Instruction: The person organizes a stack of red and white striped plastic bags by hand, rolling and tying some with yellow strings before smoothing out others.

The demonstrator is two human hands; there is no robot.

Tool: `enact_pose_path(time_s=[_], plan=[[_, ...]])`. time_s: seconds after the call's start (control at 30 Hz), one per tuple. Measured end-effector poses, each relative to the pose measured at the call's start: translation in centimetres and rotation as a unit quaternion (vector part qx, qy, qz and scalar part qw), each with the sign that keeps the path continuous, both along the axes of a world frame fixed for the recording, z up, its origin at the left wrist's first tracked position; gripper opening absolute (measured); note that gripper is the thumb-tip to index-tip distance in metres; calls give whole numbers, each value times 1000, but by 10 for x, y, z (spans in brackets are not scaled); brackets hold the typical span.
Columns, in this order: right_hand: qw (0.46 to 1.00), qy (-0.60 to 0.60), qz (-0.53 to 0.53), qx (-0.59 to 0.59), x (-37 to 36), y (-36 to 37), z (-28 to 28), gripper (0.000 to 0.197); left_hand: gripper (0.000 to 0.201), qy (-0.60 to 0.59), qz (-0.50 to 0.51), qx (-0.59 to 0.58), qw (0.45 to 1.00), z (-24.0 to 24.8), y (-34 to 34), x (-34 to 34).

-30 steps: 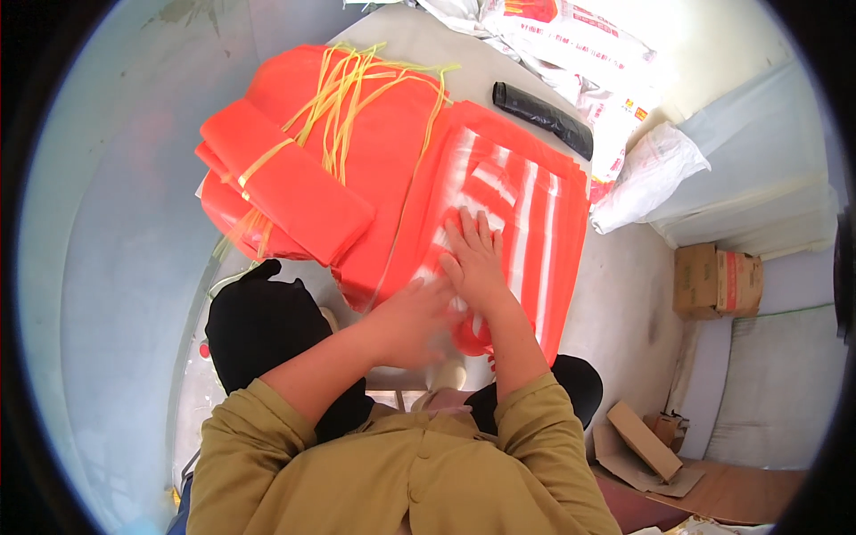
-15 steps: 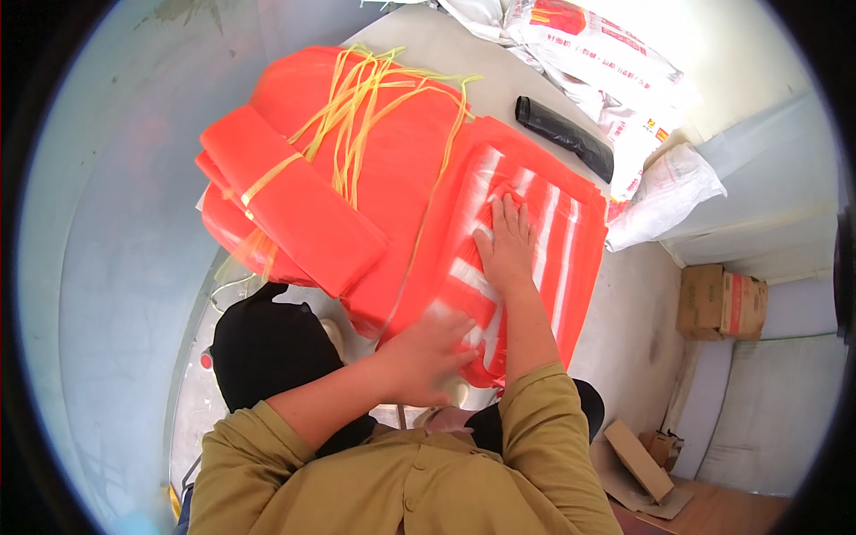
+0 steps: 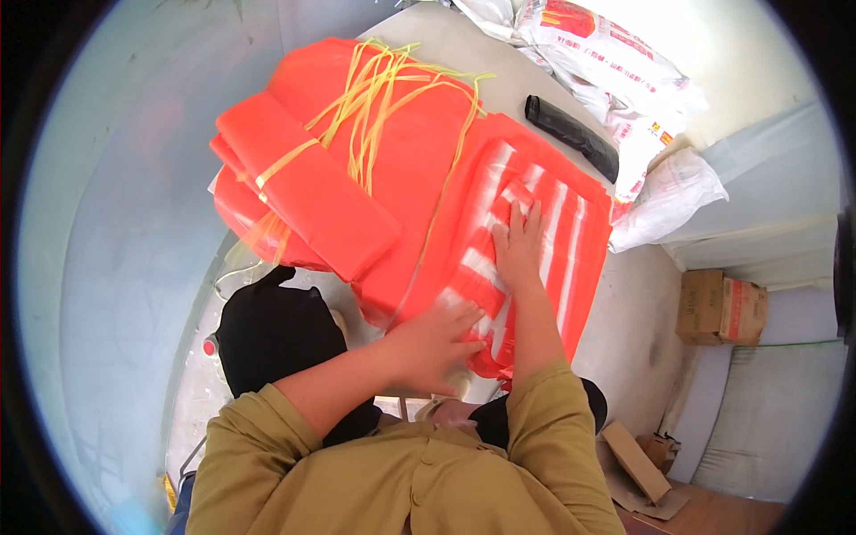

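Both hands at the striped pile, grips released

Right hand [image 3: 519, 250]: laid on the striped pile [image 3: 560, 259], fingers extended toward the far end and slightly parted. Grip released; it rested on the red-and-white plastic, clasping nothing that could be seen.

Left hand [image 3: 437, 343]: lower, at the near left corner of the same pile. Fingers were spread and pointed right, the grip loose. Fingertips overlapped the pile's edge in view; could not tell whether they touched it.

Striped pile: right part of the bench [image 3: 441, 37], its white stripes running mostly from near to far. Crosswise white bands showed on its left part, beside and below the right hand. Near end was bunched, between the two forearms.

Plain red sheets [image 3: 401, 214] lay directly left of the stripes. On them, a tangle of yellow ties [image 3: 370, 111] at the far side, one long strand trailing toward the near edge. A folded red bundle [image 3: 330, 209] lay aslant at the left, with a yellow band around it.

Far right: a black roll [image 3: 571, 138] lay on the bench just beyond the striped pile. Past it were a printed sack [image 3: 615, 53] and, further right, a white bag [image 3: 673, 201].

Right side, well apart from the work: a brown carton [image 3: 720, 308]; nearer, some opened cardboard [image 3: 637, 464].
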State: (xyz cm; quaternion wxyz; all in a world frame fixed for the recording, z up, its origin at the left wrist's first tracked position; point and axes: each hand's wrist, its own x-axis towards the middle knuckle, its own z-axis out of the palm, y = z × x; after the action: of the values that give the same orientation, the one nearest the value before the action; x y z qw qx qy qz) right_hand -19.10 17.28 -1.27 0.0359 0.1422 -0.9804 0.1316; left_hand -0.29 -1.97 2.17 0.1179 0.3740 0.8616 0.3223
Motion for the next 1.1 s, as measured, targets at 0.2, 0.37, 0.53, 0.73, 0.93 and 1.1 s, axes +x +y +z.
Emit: enact_pose_path(time_s=[0.2,0.37,0.53,0.73,0.93,1.1], plan=[[970,-53,2,-239,88,0,11,68,90,-17,-22,-42,999,7,-2,-4],[972,-44,1,-229,111,-10,11,81,79,-9,-22,-20,1000,18,-4,-7],[981,-10,5,-192,106,-2,-7,81,41,-395,122,114,903,61,-20,-18],[965,-35,-26,-258,110,-16,5,89,33,-3,326,130,936,-5,-23,-24],[966,-40,-46,-251,107,-15,9,94,45,0,284,54,957,-4,-12,-26],[966,-61,-87,-237,108,-15,23,100,45,-27,265,8,964,-2,-7,-35]])
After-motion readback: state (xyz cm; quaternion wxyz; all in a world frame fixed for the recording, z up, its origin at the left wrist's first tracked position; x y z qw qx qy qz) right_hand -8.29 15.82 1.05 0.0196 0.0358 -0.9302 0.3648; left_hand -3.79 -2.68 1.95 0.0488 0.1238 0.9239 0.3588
